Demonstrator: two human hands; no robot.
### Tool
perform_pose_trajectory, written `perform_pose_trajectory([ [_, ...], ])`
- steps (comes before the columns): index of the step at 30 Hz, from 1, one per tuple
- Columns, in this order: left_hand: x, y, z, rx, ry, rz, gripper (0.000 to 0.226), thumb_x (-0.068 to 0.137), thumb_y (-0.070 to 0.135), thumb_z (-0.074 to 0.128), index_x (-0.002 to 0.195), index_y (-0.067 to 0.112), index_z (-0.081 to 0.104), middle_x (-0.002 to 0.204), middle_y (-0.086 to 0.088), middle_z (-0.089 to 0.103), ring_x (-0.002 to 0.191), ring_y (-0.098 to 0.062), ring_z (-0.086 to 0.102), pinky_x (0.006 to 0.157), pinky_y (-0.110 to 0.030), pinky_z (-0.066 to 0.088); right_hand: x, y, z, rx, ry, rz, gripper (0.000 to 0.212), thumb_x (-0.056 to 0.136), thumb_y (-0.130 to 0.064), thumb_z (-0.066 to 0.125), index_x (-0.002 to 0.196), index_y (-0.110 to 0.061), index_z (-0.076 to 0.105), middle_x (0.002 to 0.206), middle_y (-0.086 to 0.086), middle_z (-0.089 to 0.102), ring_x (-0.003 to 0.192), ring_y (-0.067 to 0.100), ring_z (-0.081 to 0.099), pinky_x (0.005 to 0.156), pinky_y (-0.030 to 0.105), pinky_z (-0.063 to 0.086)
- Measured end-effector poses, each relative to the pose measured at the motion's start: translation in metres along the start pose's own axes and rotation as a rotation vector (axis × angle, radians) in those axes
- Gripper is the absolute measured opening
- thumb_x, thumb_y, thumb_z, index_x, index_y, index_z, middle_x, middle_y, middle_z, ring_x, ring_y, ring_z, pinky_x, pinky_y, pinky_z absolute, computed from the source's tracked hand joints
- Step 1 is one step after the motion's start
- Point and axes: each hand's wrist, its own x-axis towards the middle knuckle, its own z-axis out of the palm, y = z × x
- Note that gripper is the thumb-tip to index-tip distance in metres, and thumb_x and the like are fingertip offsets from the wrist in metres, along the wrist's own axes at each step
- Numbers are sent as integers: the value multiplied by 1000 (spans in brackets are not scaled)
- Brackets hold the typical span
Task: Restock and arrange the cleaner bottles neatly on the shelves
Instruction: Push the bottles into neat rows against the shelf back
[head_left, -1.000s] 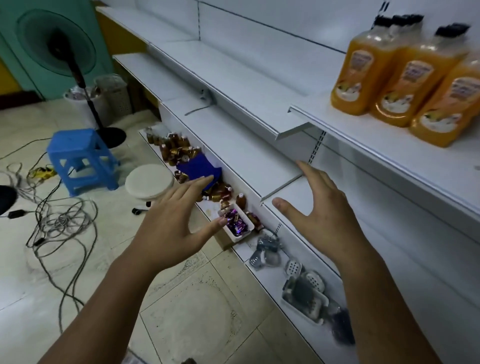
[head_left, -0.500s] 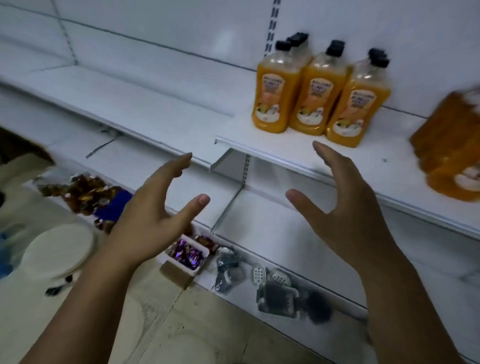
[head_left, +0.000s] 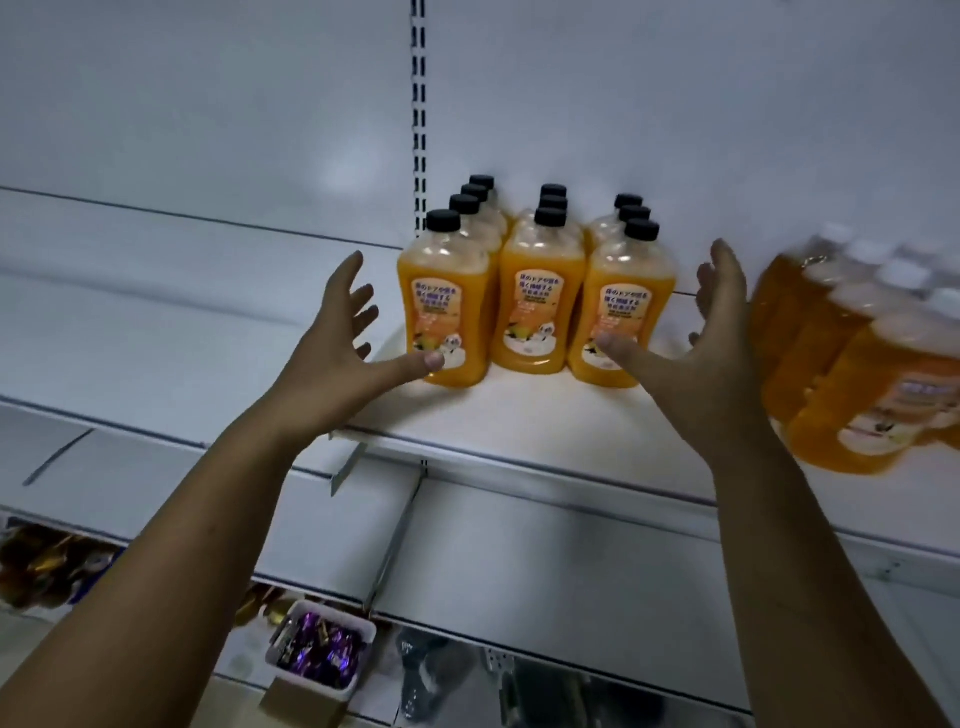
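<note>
Three rows of orange cleaner bottles (head_left: 532, 306) with black caps stand on a white shelf (head_left: 519, 415), lined up front to back. My left hand (head_left: 337, 348) reaches in at the left of the group, fingers spread, its thumb at the base of the front left bottle (head_left: 441, 301). My right hand (head_left: 711, 343) is spread at the right side, its thumb by the front right bottle (head_left: 621, 317). Neither hand holds anything. A second, blurred group of orange bottles (head_left: 857, 364) stands further right on the same shelf.
A slotted upright (head_left: 418, 130) runs up the back panel behind the bottles. The shelf to the left (head_left: 156, 322) is bare. On the bottom shelf sit a white tray of purple sweets (head_left: 319, 654), gold-wrapped items (head_left: 47, 564) and dark packaged goods (head_left: 519, 686).
My view has swung up and right from the floor and low shelves to the bottle shelf. Both hands have risen and now flank the three rows of bottles.
</note>
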Motion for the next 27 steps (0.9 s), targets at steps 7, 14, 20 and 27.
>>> perform_pose_trajectory([
  [7,69,-20,7,-39,-268,46,131,64,31,100,162,46,15,150,16,55,132,-3,59,106,-33,55,27,21,20,115,-199,169,99,78,-20,90,157,-25,31,136,-15,61,109,-15,62,83,12,54],
  [14,83,-31,18,-74,-353,106,99,81,15,88,158,38,30,129,26,68,118,2,67,82,-11,56,40,44,29,62,-172,195,57,86,-12,82,134,-22,53,113,-22,63,85,-27,60,65,-1,47],
  [20,89,-39,21,-70,-336,112,100,72,36,89,155,42,34,130,25,68,118,1,67,92,-20,56,44,52,33,30,-127,215,62,84,-15,84,134,-28,50,112,-26,61,85,-24,61,66,-2,46],
  [27,93,-42,21,-50,-332,132,102,71,37,92,155,45,33,132,24,67,119,-1,67,96,-28,56,44,49,32,7,-135,203,63,83,-23,87,135,-32,52,116,-25,63,99,-12,58,72,3,45],
])
